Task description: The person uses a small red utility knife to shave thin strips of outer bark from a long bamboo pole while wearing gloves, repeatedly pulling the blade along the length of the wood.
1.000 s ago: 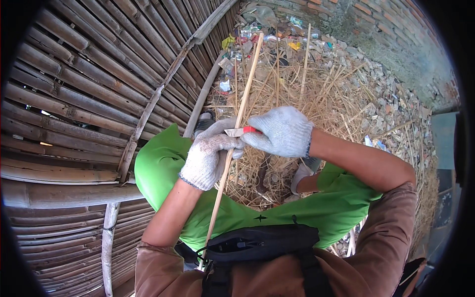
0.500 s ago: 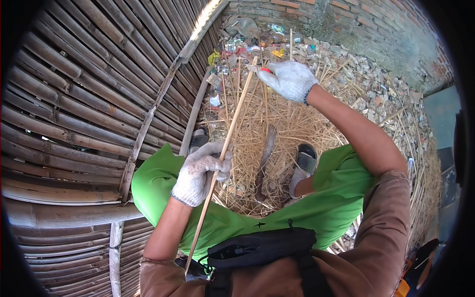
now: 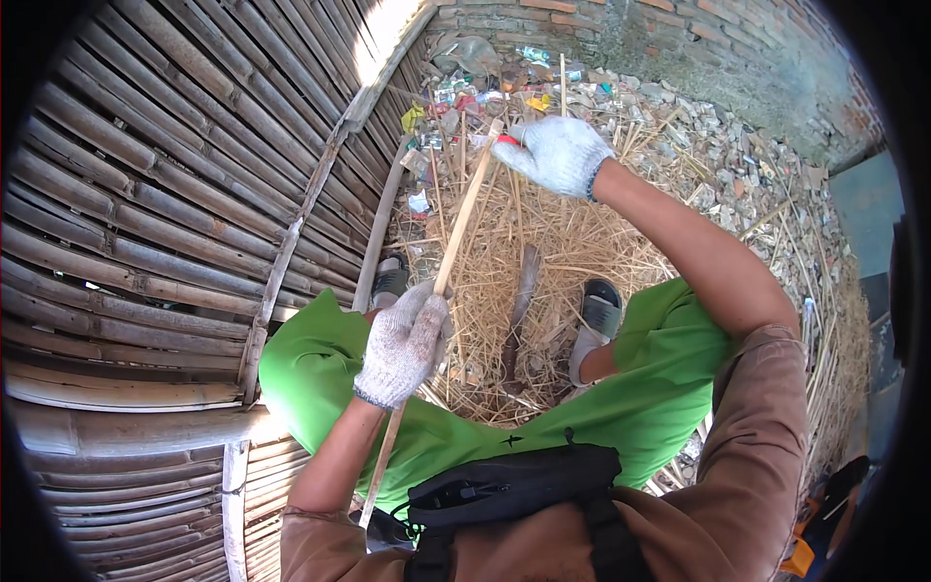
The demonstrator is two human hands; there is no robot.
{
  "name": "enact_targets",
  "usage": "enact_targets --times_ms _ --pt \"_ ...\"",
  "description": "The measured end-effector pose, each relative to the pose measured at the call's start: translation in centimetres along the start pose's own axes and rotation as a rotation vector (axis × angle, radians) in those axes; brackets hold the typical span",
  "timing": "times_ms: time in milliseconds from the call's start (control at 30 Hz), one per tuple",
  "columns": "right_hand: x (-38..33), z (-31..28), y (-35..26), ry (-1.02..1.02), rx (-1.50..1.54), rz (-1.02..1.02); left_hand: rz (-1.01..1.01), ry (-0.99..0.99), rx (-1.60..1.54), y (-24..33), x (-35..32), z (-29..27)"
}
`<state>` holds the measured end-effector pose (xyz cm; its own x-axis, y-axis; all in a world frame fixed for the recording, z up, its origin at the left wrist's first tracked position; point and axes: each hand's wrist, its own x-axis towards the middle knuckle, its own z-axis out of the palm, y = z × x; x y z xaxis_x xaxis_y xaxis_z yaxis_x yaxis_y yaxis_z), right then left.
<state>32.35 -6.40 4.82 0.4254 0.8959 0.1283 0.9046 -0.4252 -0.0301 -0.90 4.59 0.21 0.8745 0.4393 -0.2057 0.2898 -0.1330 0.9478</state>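
Left hand: the left hand (image 3: 405, 344), in a knitted white work glove with a nubby weave, is closed around the middle of a bamboo strip (image 3: 456, 238), fingers wrapped over it.
Right hand: the right hand (image 3: 558, 155), gloved alike, is stretched forward at the strip's far end, fist closed on a small red-handled tool (image 3: 508, 141) that touches the strip's tip.
Bamboo strip: long, thin, flat and pale yellow, smooth on its face; it slants from beside the lap up to the far hand, its lower end passing under the left forearm.
Lap: bright green cloth (image 3: 320, 373) stretches smoothly over both knees.
Ground: a loose heap of dry shavings (image 3: 543, 242), stringy and straw-coloured, lies between two grey sandals (image 3: 599, 310).
Left edge: a wall of round, ribbed bamboo poles (image 3: 145, 213) stands close by the left knee.
Far edge: rubble and litter lie against a brick wall (image 3: 679, 39).
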Motion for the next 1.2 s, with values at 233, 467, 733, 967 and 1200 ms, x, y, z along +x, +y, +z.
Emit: enact_targets --times_ms 233,467,733,967,1200 --pt "-0.5 3.9 1.5 -0.027 0.626 -0.021 -0.114 -0.130 -0.340 0.3 0.3 -0.7" --pt "-0.9 3.2 -1.1 -0.279 0.942 0.131 -0.138 -0.308 -0.663 -0.7 0.9 -2.1" --pt "-1.9 2.9 -2.5 -0.049 0.556 -0.109 -0.030 -0.251 -0.729 -2.0 1.6 -1.8" --pt "-3.1 0.6 -6.6 -0.085 0.424 -0.226 -0.026 -0.232 -0.718 -1.3 2.7 -1.6" --pt "-1.7 1.4 -6.0 0.076 0.340 -0.175 0.019 -0.032 -0.465 0.2 2.3 0.2"
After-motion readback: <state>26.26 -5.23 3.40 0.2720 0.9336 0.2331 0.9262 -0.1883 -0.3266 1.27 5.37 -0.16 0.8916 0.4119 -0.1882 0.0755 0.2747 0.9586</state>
